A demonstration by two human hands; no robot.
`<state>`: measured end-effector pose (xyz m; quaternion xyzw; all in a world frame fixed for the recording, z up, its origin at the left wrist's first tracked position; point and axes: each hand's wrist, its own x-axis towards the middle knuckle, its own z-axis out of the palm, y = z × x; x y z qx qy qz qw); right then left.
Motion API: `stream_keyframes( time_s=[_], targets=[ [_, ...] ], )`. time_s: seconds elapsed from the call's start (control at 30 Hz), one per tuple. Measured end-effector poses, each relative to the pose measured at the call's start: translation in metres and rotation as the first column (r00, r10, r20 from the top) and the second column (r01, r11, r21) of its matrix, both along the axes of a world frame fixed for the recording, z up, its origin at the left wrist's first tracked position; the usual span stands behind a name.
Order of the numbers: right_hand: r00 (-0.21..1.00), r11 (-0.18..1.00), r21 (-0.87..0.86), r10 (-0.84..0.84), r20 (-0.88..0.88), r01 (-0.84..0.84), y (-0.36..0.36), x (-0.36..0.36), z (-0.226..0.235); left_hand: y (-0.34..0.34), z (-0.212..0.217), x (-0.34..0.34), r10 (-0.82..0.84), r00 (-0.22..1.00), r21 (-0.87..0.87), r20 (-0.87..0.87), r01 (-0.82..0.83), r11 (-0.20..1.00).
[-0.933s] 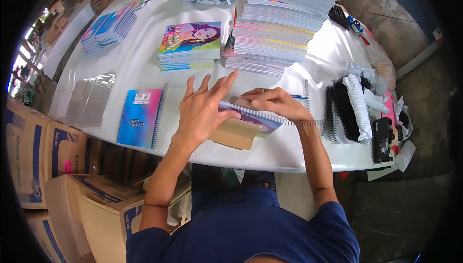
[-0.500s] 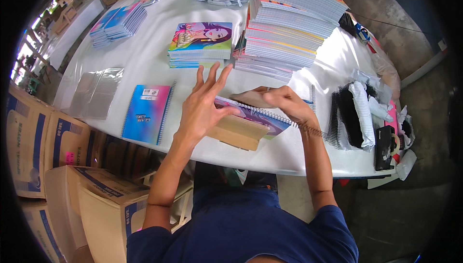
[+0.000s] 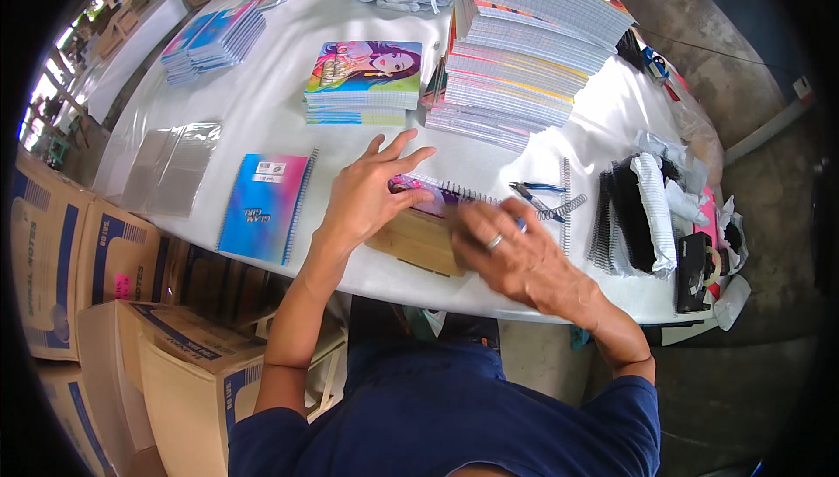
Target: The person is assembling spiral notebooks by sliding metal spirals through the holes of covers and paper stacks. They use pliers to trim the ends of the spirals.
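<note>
A spiral notebook (image 3: 419,184) with a purple picture cover stands tilted against a tan wooden or cardboard block (image 3: 419,243) near the table's front edge. My left hand (image 3: 363,193) steadies its left end, thumb pressed on the cover and fingers stretched beyond it. A dark wire coil (image 3: 468,192) runs along the notebook's upper edge. My right hand (image 3: 520,254), ringed and smeared by motion, is closed over the right end. A bit of blue shows between its fingers, but what it grips is unclear. Blue-handled pliers (image 3: 544,187) and a loose coil piece (image 3: 568,207) lie just beyond it.
A blue-pink notebook (image 3: 266,206) lies at left, near clear plastic sleeves (image 3: 175,167). Farther off are a notebook stack (image 3: 363,83), another stack (image 3: 214,44) and a tall pile (image 3: 516,66). Bundled black coils (image 3: 634,210) sit at right. Cartons (image 3: 192,363) stand below left.
My right hand has moved from the coil's right end toward me and over the notebook's right part. The pliers and loose coil piece now show. My left hand stays at the notebook.
</note>
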<state>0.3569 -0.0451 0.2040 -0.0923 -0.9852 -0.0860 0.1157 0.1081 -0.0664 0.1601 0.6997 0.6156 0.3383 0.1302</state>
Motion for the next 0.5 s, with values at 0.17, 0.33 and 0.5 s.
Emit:
stream_keyframes(
  time_s=[0.17,0.33,0.5],
  targets=[
    [0.977,0.986,-0.015,-0.169,-0.13,0.168,-0.001,-0.002,0.008,-0.002,0.004,0.0,0.007,1.0,-0.02,0.01,-0.007,1.0],
    [0.962,0.702,-0.659,0.165,-0.219,-0.271,0.01,0.0,0.042,-0.005,-0.004,-0.004,-0.018,0.997,0.03,0.08,0.015,0.999],
    [0.998,0.196,-0.98,-0.045,-0.045,-0.035,0.097,0.017,0.015,-0.005,-0.01,0.008,0.061,0.97,0.2,0.236,-0.11,0.974]
  ],
)
